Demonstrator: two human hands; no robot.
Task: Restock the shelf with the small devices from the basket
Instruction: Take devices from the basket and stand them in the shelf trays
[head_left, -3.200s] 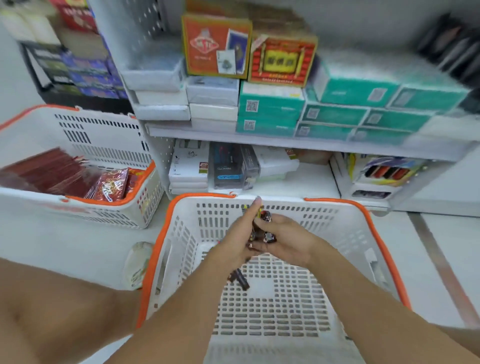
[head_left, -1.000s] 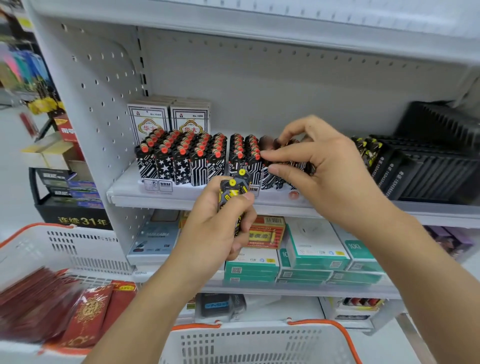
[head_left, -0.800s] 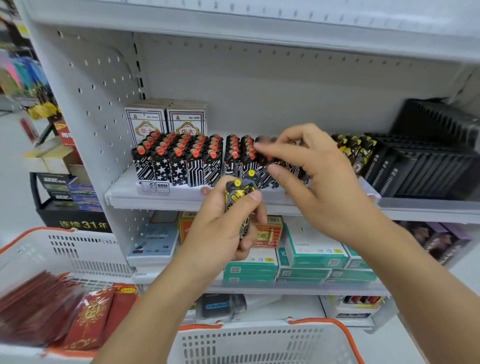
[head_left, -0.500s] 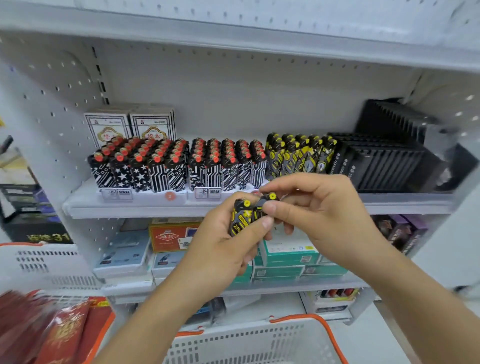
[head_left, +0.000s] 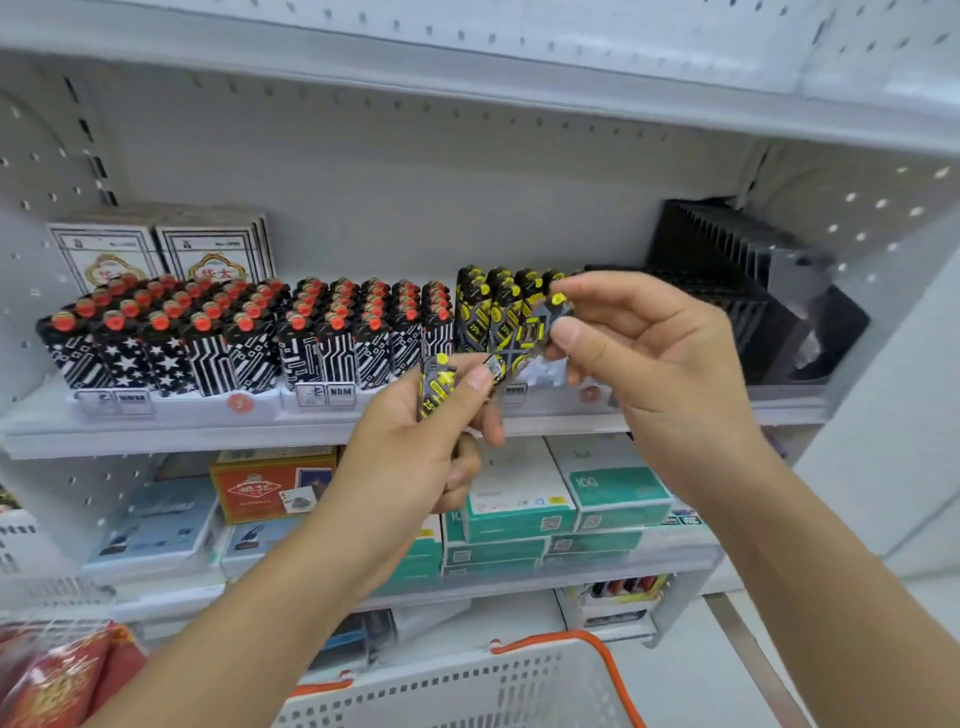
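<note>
One small black-and-yellow patterned device (head_left: 537, 332) pinched in right hand (head_left: 649, 358), long axis tilted, cap toward 1 o'clock. Matching yellow-capped row (head_left: 493, 301) on white metal shelf (head_left: 171, 434) lies just at 10 o'clock; right hand nearer. Left hand (head_left: 415, 457) grips another such device (head_left: 435, 387), upright.

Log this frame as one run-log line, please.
stage: shelving | right hand: pinches yellow-black lighter near yellow row | left hand: holds spare lighter

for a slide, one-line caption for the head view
Right hand lifts one yellow-capped device shelfward; left hand grips more.
</note>
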